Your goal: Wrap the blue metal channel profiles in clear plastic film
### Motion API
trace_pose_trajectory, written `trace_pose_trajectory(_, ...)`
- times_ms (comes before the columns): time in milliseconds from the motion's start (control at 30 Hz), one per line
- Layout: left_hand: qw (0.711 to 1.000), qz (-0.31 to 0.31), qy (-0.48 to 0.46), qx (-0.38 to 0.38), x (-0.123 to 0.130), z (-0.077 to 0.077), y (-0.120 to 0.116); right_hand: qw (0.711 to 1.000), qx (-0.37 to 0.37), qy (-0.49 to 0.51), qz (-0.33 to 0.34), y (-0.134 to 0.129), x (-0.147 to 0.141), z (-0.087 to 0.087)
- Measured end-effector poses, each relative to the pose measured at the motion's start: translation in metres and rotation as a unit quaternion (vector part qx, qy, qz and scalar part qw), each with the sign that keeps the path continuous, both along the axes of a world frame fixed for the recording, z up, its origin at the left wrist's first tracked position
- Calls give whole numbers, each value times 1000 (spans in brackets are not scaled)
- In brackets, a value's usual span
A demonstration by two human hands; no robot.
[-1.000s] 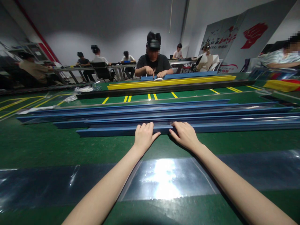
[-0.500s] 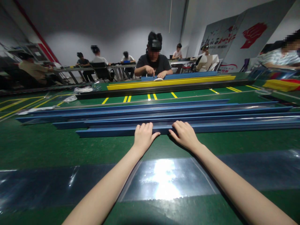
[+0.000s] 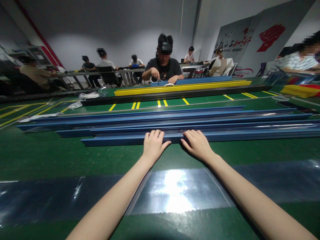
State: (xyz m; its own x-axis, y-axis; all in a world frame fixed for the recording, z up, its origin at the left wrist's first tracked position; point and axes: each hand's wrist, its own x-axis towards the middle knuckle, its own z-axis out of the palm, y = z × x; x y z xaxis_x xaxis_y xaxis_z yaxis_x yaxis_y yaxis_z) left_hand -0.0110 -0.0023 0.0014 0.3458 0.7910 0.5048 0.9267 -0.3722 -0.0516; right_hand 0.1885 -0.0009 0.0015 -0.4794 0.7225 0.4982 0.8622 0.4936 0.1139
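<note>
My left hand lies over the nearest blue plastic channel strip. Its fingers curl across the strip's top edge, and the thumb rests along the near side. A short way to the right, my right hand grips the same strip in a similar way, thumb pointing inward. The fingertips of both hands are partly hidden behind the edge. Directly behind this strip lie several more long blue strips, roughly parallel and close together. On the near side of my hands, a clear plastic sheet stretches flat across the green table under my forearms.
Beyond the blue strips run a black strip and a yellow strip. Across the table a co-worker handles a white object. Clear bags lie at far left, and a yellow tray stands at far right.
My hands stay nearly still on the strip, with only a slight shift of the fingers. The co-worker's hand opposite has moved a little to the left.
</note>
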Motion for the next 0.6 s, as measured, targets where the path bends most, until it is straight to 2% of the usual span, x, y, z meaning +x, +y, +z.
trace_pose_trajectory(600, 1000, -9, -13, 16, -1, -3, 2, 1000, 5, 1, 4, 0, 0, -1)
